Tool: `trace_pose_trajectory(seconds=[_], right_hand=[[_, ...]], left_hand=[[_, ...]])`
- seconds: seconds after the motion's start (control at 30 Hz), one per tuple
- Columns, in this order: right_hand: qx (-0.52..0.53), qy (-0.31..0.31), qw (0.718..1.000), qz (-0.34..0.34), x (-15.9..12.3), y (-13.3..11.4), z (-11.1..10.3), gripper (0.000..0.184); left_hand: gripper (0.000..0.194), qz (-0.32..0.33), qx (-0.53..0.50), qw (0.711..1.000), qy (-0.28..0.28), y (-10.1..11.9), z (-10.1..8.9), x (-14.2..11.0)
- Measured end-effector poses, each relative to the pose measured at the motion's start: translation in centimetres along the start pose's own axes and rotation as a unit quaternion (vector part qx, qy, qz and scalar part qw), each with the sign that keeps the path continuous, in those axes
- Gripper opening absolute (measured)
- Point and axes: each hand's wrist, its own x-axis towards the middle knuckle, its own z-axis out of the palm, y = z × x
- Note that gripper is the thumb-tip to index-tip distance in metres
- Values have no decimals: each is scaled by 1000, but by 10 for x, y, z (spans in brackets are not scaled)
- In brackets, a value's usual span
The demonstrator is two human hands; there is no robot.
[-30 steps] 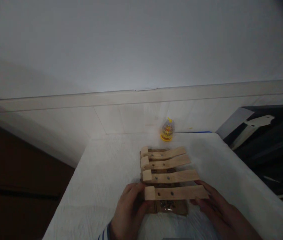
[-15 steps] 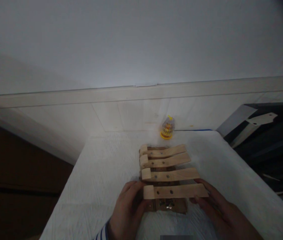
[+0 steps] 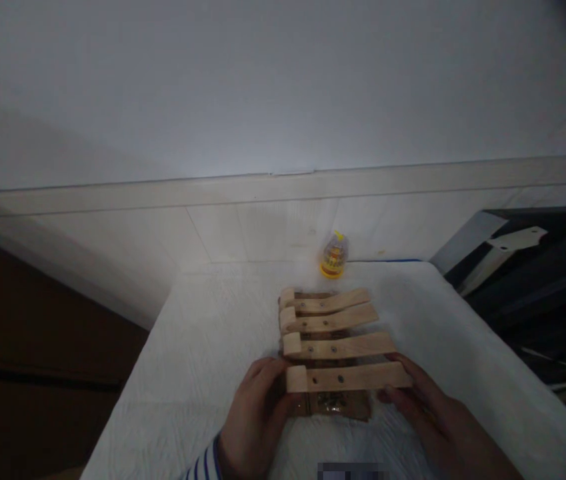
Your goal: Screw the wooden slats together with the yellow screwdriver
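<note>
Several pale wooden pieces (image 3: 340,347) lie in a row, one behind another, each with a thicker block-like left end and two dark screws or holes. My left hand (image 3: 257,413) closes on the left end of the nearest wooden piece (image 3: 363,378), thumb in front and fingers behind. At its right end my right hand (image 3: 435,410) pinches the same piece, fingers behind and thumb at the front edge. Beneath the pieces are shiny brown wrapped packets (image 3: 345,403), mostly covered by the wood.
The pieces rest on a table with a whitish wrinkled cover (image 3: 203,347). A small clear bottle with a yellow base and tip (image 3: 334,257) stands behind them by the wall (image 3: 263,227). Dark furniture (image 3: 37,333) is at left; a dark rack with a metal bracket (image 3: 517,239) is at right.
The nearest wooden piece and the packets under it sit very slightly higher in the picture. Both hands keep the same hold.
</note>
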Motion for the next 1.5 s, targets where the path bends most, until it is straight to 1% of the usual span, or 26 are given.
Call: trace_pose_trajectory(seconds=[0.1, 0.2, 0.27, 0.3, 0.4, 0.47, 0.6, 0.67, 0.7, 0.8, 0.87, 0.97, 1.07, 1.2, 1.37, 1.4, 1.5], right_hand=[[1, -14, 1000, -4, -1, -1, 0, 48], [3, -13, 1000, -13, -2, -3, 0, 48], [7, -13, 1000, -20, -2, -4, 1, 48], [12, -17, 1000, -22, -2, -4, 1, 49], [36, -31, 999, -21, -1, -2, 3, 52], [54, -25, 998, -31, -1, -1, 3, 53], [46, -4, 997, -54, -5, -1, 0, 56], [30, 28, 998, -54, -9, -3, -5, 58], [18, 46, 997, -52, -11, -4, -8, 58], [-34, 86, 994, -58, -20, -8, -18, 50], [-65, 90, 991, -79, -26, -12, -22, 42], [-103, 74, 985, -115, -37, -19, -21, 33], [-146, 44, 974, -168, -45, -28, -15, 27], [-201, -3, 950, -241, -51, -40, -2, 27], [-265, -45, 907, -325, -52, -62, 21, 27], [-277, -54, 897, -341, -52, -67, 26, 26], [-298, -81, 876, -371, -51, -82, 43, 22]], left_hand=[[35, -3, 2, 1000, 7, 0, 1, -1], [33, -3, 12, 1000, 9, -1, 1, -2], [34, -1, 7, 1000, 13, -4, 2, -2], [35, 3, 1, 1000, 6, -5, 2, -2], [36, 10, 4, 1000, 9, -10, 3, -1], [37, 14, 12, 1000, 20, -11, 3, -1], [43, -3, 45, 999, 9, -5, -2, -2], [53, -6, 74, 997, 4, 0, -8, -5], [54, -4, 95, 995, 11, 3, -12, -6], [49, 5, 165, 986, 23, 10, -28, -15], [44, 9, 197, 980, 34, 13, -42, -23], [36, -3, 230, 973, 33, 16, -63, -36], [30, -42, 270, 962, 25, 16, -80, -50], [27, -94, 313, 945, 2, 10, -91, -66], [23, -119, 362, 924, -34, 3, -92, -78], [23, -121, 361, 924, -44, 2, -91, -79], [23, -115, 344, 931, -45, 0, -86, -82]])
